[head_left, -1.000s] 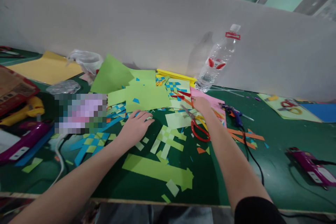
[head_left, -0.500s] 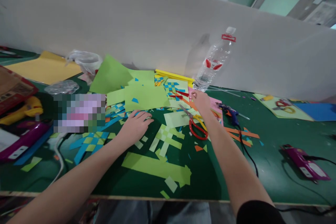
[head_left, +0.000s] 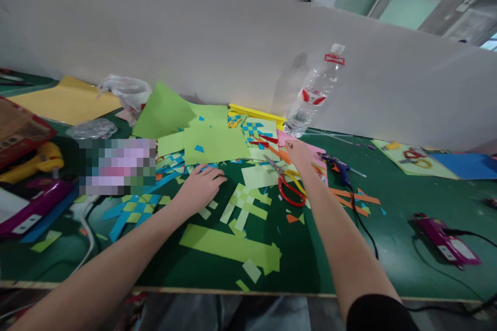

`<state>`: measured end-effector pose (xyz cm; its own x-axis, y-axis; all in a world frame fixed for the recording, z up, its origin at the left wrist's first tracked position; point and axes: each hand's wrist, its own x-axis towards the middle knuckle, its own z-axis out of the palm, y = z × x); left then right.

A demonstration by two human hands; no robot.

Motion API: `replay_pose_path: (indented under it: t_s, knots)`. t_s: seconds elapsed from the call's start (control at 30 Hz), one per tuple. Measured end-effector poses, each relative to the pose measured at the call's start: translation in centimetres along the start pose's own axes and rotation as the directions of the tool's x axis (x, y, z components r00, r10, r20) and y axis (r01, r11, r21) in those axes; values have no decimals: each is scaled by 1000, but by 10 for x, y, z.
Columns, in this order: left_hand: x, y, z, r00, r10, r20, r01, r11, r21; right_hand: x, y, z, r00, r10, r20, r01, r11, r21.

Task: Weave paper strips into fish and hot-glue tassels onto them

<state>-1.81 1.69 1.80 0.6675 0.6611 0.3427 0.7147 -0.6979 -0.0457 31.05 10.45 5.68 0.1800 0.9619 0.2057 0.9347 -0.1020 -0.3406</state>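
Note:
My left hand (head_left: 204, 186) rests palm down on the green tabletop, fingers loosely stretched, just below a light green paper sheet (head_left: 215, 147). Over at the pink paper (head_left: 316, 152), my right hand (head_left: 298, 153) has its fingers curled together; whatever may be between them is hidden. Beside that wrist lie red-handled scissors (head_left: 289, 194) with blades open, on a pale green paper piece (head_left: 258, 176). Between my forearms is a woven green paper piece (head_left: 247, 197) with loose strip ends. A long green strip (head_left: 229, 245) with a jagged right end lies nearer me.
A clear plastic bottle (head_left: 314, 90) leans by the grey partition (head_left: 194, 36). To the right lie a blue glue gun (head_left: 338, 168), its cord, orange strips (head_left: 355, 195) and a purple device (head_left: 446, 240). A woven blue-green piece (head_left: 135, 210) and a yellow glue gun (head_left: 33, 163) are left.
My right hand has shifted slightly right and toward me over the pink paper, its fingers still curled. The left hand stays where it was. The view has turned a little.

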Motion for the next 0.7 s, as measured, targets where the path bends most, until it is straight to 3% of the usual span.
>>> replay_pose_path:
  t_s: [0.17,0.33,0.37,0.43,0.5,0.57,0.7]
  knots:
    - [0,3,-2,999,-9,-44,9,1000,4,-15,-26,-11,996,-66,-56,78,966,248]
    - [2,10,-8,990,-40,-135,29,996,-85,-56,-61,-20,993,-120,11,96,846,525]
    - [3,12,-9,985,-55,-164,35,992,-120,-68,-68,-20,989,-140,56,79,796,601]
    - [3,18,-13,970,-99,-222,53,977,-208,-93,-78,-19,951,-200,236,-121,463,878]
    - [3,22,-16,953,-159,-259,76,950,-303,-116,-87,-16,905,-256,339,-271,267,925]
    - [2,26,-19,941,-205,-268,89,916,-390,-133,-92,-11,874,-281,397,-355,190,915]
    - [1,28,-22,933,-230,-276,59,856,-514,-151,-95,-1,829,-342,443,-418,147,896]
